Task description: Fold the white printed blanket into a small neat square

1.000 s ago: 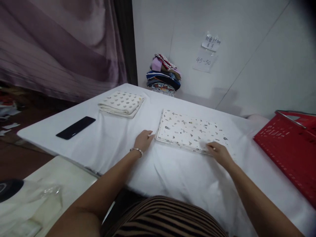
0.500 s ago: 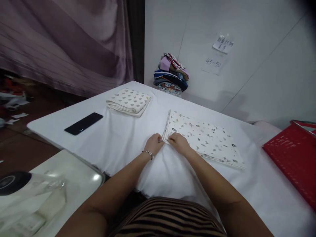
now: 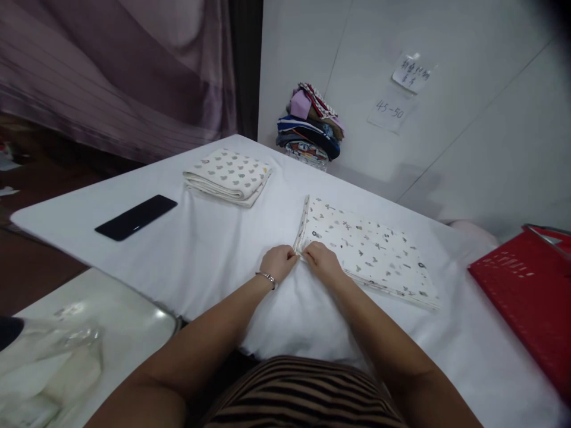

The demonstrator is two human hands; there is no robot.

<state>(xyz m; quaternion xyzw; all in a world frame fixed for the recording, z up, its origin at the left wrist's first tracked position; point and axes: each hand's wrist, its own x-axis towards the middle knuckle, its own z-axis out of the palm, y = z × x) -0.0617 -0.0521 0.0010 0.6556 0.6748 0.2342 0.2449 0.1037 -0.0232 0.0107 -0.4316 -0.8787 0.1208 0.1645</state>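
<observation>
A folded white cloth [image 3: 370,246] with a small scattered print lies flat on the white-covered table [image 3: 214,255]. At its near left corner, my left hand [image 3: 279,263] pinches the layered edge, a bracelet around the wrist. My right hand [image 3: 322,261] is closed on the same corner, just right of the left one, with the fingertips almost meeting. Farther left rests a second folded cloth [image 3: 229,172], thicker and smaller, with a grey leaf-like print; neither hand touches it.
A black phone-like slab [image 3: 136,217] lies at the left. Stacked clothes [image 3: 310,128] stand by the wall behind the table. A red bag [image 3: 521,297] sits at the right edge. Lower left, a pale stool-like surface [image 3: 129,303] carries clear plastic [image 3: 66,356].
The view has shifted slightly. My fingertips have drawn a little closer together at the corner of the cloth, which otherwise lies as before.
</observation>
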